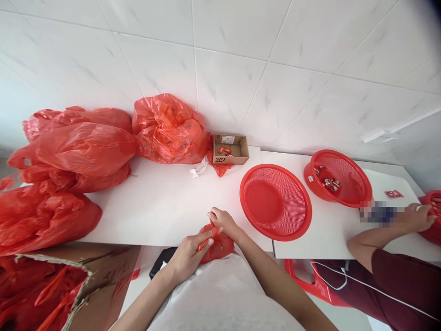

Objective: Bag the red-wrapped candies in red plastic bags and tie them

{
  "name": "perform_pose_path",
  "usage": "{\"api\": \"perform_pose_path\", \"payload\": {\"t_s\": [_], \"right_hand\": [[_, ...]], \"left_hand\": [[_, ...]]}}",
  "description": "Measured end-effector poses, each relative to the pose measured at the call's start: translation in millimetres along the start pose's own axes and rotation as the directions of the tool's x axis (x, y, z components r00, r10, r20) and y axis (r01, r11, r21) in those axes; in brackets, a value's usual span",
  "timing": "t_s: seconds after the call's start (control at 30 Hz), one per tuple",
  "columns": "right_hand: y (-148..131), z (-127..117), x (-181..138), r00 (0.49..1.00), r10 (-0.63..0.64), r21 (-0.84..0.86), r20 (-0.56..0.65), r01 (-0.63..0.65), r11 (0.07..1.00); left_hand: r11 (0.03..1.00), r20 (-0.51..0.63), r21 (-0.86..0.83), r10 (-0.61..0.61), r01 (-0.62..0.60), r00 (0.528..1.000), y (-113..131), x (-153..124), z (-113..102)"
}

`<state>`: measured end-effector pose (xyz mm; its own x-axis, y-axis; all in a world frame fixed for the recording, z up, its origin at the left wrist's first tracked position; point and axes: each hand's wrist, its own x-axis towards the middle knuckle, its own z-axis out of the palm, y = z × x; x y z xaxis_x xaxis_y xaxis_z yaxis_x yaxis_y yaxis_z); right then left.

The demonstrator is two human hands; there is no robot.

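Note:
A small red plastic bag [222, 247] is held close against my body at the table's front edge. My left hand [192, 253] is closed on the bag's gathered top, thumb and fingers pinching the plastic. My right hand [223, 219] is closed on another part of the same gathered top, just beyond the left. What the bag contains cannot be made out through the plastic. To the right of my hands stands a red perforated basket [299, 216] with nothing visible inside.
Large stuffed red bags [86, 147] crowd the left, with a cardboard carton [106, 280] of red bags below. A small cardboard box [237, 159] holds red packets. Another red basket [358, 184] contains small wrapped items. At right, a co-worker's hand [418, 217] touches a red container.

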<state>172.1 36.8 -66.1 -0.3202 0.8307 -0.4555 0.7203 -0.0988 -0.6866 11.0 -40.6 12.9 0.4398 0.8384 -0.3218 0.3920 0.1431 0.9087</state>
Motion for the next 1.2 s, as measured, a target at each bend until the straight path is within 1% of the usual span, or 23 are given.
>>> {"api": "perform_pose_path", "payload": {"t_s": [0.13,0.23,0.43,0.63,0.73,0.8,0.83,0.9,0.97,1.0,1.1,1.17,1.2], "right_hand": [[2,6,1,1.000,0.020,-0.015,0.016,-0.019,1.000],[3,8,1,0.999,0.034,-0.030,0.035,-0.033,0.999],[9,16,-1,0.996,0.061,-0.041,0.058,-0.059,0.997],[17,24,-3,0.996,0.073,-0.017,0.056,-0.072,0.997],[17,21,-5,0.997,0.072,0.014,0.036,-0.073,0.997],[14,15,-6,0.998,0.062,0.046,0.004,-0.062,0.997],[12,10,-6,0.999,0.046,0.088,-0.024,-0.044,0.995],[7,-2,-5,0.995,0.002,0.213,-0.099,0.019,0.977],[3,-14,-3,0.980,-0.030,0.321,-0.194,0.093,0.943],[1,-20,-1,0.971,-0.040,0.346,-0.237,0.122,0.930],[1,-32,8,0.947,-0.064,0.361,-0.315,0.182,0.915],[4,-36,15,0.937,-0.069,0.371,-0.343,0.203,0.906],[6,-36,19,0.934,-0.064,0.367,-0.351,0.200,0.908]], "left_hand": [[1.000,0.046,-0.003,-0.014,0.014,0.999,2,0,-1],[1.000,0.065,0.025,-0.020,0.018,0.998,5,0,-2],[0.997,0.053,0.069,-0.039,0.035,0.998,8,1,-4],[0.997,0.121,0.072,-0.025,0.017,0.992,9,3,-4],[1.000,0.088,0.024,-0.017,0.015,0.996,6,3,-2],[1.000,0.006,-0.018,-0.004,0.004,1.000,3,2,-2],[1.000,-0.052,-0.028,0.010,-0.011,0.999,2,2,-2],[0.998,-0.163,-0.038,0.045,-0.052,0.986,-1,2,-4],[0.993,-0.216,-0.086,0.061,-0.082,0.974,-3,2,-7],[0.988,-0.214,-0.128,0.054,-0.083,0.975,-3,1,-9],[0.969,-0.132,-0.247,-0.004,-0.029,0.991,-3,0,-14],[0.961,-0.104,-0.278,-0.034,0.004,0.994,-3,-1,-14],[0.960,-0.106,-0.278,-0.036,0.005,0.994,-3,-1,-15]]}}
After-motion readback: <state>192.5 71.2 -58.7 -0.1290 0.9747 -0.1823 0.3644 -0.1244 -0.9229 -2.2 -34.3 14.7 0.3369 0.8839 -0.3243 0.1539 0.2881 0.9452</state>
